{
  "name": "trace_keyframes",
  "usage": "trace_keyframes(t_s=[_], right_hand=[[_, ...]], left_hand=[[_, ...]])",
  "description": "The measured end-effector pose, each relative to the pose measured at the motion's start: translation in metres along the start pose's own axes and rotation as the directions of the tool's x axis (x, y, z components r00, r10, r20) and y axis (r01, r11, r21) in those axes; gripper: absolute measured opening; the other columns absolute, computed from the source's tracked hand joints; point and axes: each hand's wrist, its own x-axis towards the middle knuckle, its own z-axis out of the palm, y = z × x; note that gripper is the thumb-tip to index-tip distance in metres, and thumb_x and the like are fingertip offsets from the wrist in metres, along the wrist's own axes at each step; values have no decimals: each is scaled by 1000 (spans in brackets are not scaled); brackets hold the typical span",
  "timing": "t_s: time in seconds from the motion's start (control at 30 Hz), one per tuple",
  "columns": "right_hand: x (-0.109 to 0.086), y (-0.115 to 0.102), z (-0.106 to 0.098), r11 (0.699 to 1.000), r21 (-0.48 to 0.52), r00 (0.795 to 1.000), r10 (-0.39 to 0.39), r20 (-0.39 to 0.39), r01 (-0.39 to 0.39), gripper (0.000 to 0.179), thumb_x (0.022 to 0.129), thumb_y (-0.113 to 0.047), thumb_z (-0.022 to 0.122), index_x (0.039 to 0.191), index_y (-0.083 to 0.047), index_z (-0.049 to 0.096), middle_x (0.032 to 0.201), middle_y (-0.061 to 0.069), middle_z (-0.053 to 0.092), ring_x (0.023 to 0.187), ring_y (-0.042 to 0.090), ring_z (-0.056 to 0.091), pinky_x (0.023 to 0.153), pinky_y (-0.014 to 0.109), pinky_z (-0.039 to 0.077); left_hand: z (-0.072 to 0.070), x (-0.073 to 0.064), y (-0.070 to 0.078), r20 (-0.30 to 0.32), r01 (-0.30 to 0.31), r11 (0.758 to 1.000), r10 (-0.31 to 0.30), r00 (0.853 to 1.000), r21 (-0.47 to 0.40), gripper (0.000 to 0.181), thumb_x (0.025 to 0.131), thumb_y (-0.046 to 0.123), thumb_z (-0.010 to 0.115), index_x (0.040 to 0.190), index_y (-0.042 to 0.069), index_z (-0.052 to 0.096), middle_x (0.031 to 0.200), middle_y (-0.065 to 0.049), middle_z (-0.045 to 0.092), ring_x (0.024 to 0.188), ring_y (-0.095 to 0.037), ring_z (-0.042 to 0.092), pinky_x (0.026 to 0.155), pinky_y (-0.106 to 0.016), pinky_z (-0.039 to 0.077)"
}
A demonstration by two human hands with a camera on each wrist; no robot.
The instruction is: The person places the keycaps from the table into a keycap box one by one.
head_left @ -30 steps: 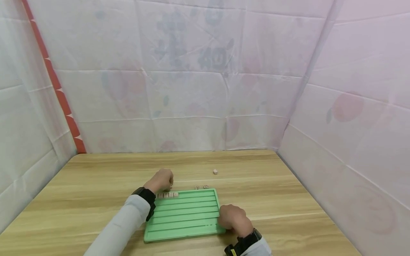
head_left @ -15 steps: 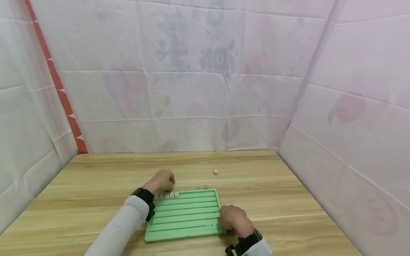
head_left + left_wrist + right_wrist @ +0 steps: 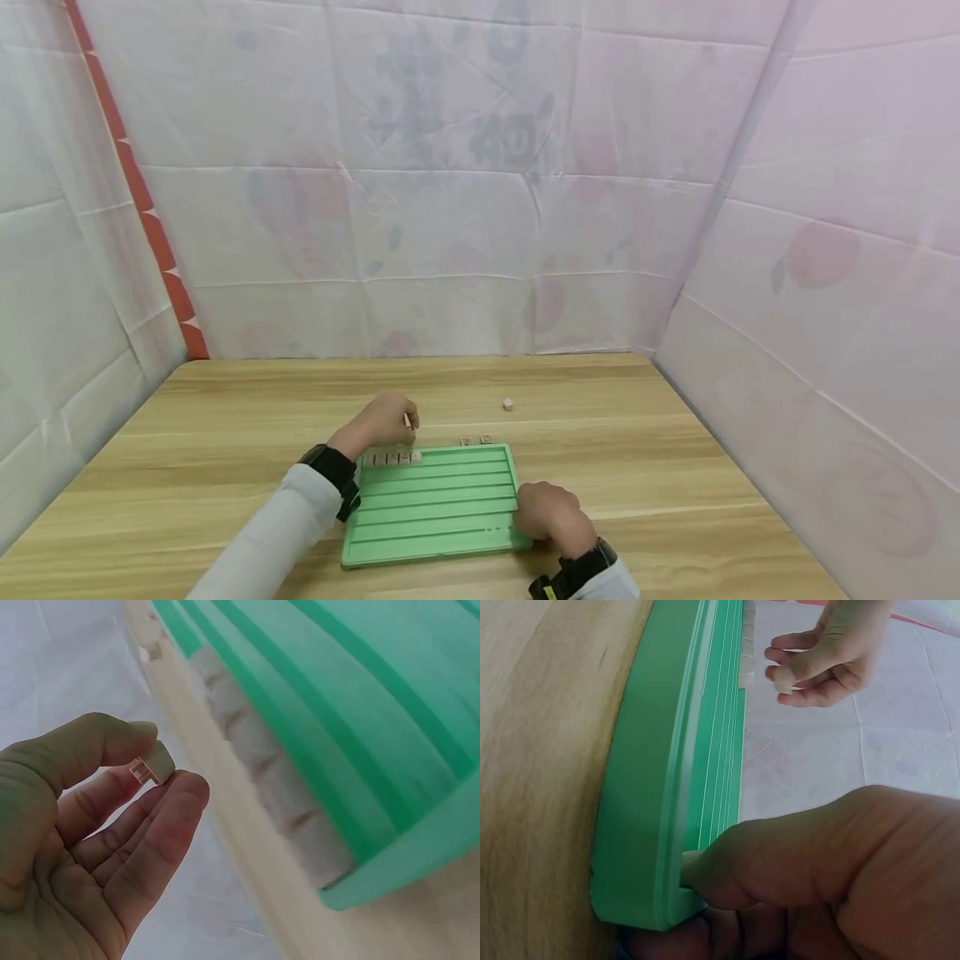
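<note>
My left hand (image 3: pixel 384 419) is raised over the far left edge of the green ridged tray (image 3: pixel 435 507). Between thumb and fingers it pinches a small pale stamp block (image 3: pixel 158 762), whose raised pattern faces the palm in the left wrist view. Several similar blocks (image 3: pixel 392 459) stand side by side in the tray's farthest groove, from its left end. At the tray's near right corner, my right hand (image 3: pixel 551 512) grips the rim, thumb on the inside and fingers underneath, as the right wrist view shows.
Two small blocks (image 3: pixel 476 440) lie on the wooden table (image 3: pixel 645 450) just beyond the tray's far edge. Another single block (image 3: pixel 507 404) sits farther back. Pale sheets (image 3: pixel 442 225) hang as walls behind and at both sides.
My left hand has risen a little and moved slightly right with the pinched stamp block, which now shows more clearly. The right hand keeps its grip on the tray corner.
</note>
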Motion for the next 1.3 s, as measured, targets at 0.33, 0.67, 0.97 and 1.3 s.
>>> trace_keyframes(t_s=[0.33, 0.67, 0.97, 1.3], right_hand=[[1, 1, 1, 1000, 2, 1000, -1, 2, 1, 20, 85, -3, 53, 65, -5, 55, 59, 7, 51, 45, 16, 45, 42, 27, 35], [1, 1, 1, 1000, -1, 1000, 6, 7, -6, 19, 85, -4, 54, 66, -5, 55, 59, 8, 51, 46, 16, 46, 43, 27, 36], [3, 1, 1, 1000, -2, 1000, 17, 18, -16, 20, 85, -4, 53, 66, -5, 56, 59, 8, 51, 46, 16, 45, 43, 27, 35], [1, 0, 0, 1000, 3, 1000, 0, 12, 0, 18, 85, -3, 53, 66, -5, 56, 58, 7, 51, 46, 16, 45, 43, 27, 34]], left_hand=[[-6, -4, 13, -5, -68, 998, 68, 998, -5, 7, 77, 1, 64, 83, 5, 66, 77, 3, 56, 66, -14, 51, 59, -33, 44], [-2, -6, -2, -31, -100, 988, 97, 995, -121, 14, 74, -5, 67, 78, 6, 59, 73, 1, 53, 65, -15, 49, 58, -30, 44], [0, -8, -7, 16, -68, 967, 74, 997, -244, 18, 75, -9, 68, 89, -1, 58, 75, -3, 52, 65, -17, 48, 56, -31, 44], [1, -9, -9, 46, -79, 959, 95, 994, -271, 15, 79, -8, 66, 92, -1, 63, 85, -1, 61, 80, -17, 59, 66, -32, 50]])
